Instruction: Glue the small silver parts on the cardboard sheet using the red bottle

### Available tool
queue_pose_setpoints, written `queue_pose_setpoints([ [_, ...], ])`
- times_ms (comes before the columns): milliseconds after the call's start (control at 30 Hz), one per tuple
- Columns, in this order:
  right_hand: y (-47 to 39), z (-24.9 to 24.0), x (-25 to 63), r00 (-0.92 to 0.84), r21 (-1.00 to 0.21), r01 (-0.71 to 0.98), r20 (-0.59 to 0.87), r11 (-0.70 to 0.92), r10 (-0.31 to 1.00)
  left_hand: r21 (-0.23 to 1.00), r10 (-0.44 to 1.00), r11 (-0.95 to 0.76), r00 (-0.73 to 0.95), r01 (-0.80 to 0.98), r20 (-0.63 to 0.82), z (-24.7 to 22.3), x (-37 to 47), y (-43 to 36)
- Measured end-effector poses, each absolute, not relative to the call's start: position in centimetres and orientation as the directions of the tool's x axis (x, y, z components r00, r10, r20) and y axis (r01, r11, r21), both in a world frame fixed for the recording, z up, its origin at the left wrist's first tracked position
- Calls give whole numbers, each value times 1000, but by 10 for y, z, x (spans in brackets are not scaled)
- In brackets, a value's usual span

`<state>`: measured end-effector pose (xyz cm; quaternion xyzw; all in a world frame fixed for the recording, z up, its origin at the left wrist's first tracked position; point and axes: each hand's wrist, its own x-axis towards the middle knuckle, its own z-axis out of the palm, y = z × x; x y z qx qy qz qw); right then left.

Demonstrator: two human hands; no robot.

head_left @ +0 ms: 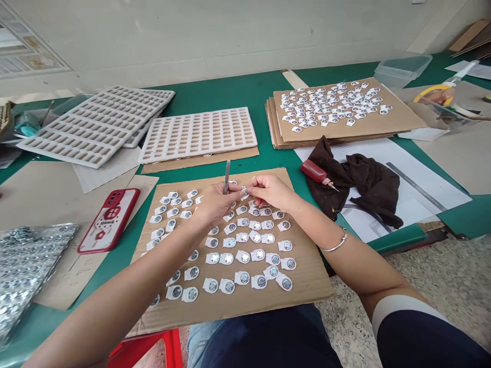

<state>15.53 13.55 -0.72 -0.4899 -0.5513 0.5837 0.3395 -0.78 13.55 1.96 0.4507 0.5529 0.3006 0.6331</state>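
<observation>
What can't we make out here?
Head view:
Small silvery-white piece: partly covered by left hand and right hand.
Brown cardboard sheet: part hidden by left forearm.
White printed paper: partly under dark brown cloth, print too small.
Shiny silver plastic-wrapped pack: cut off by left edge.

Pale wall (230,30) behind green table (215,94); speckled floor (441,276) at right; red stool (173,348) below

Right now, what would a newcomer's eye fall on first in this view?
Probably the white-tabbed shiny discs spread across the cardboard sheet in the middle. Over its far part, the left hand, with tweezers sticking up from it, meets the right hand at a small piece. Left of the sheet lies a red-edged phone.
</observation>
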Motion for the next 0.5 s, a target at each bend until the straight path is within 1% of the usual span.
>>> queue_pose_setpoints([
  [200, 135, -8, 155, -300, -979, 149, -180, -140, 937, 907, 881, 401, 214, 130, -421, 20, -10, 134],
  [500, 134, -8, 156, -306, -981, 153, -165, -123, 938, 879, 843, 469, 250, 89, -476, 23, -11, 133],
])
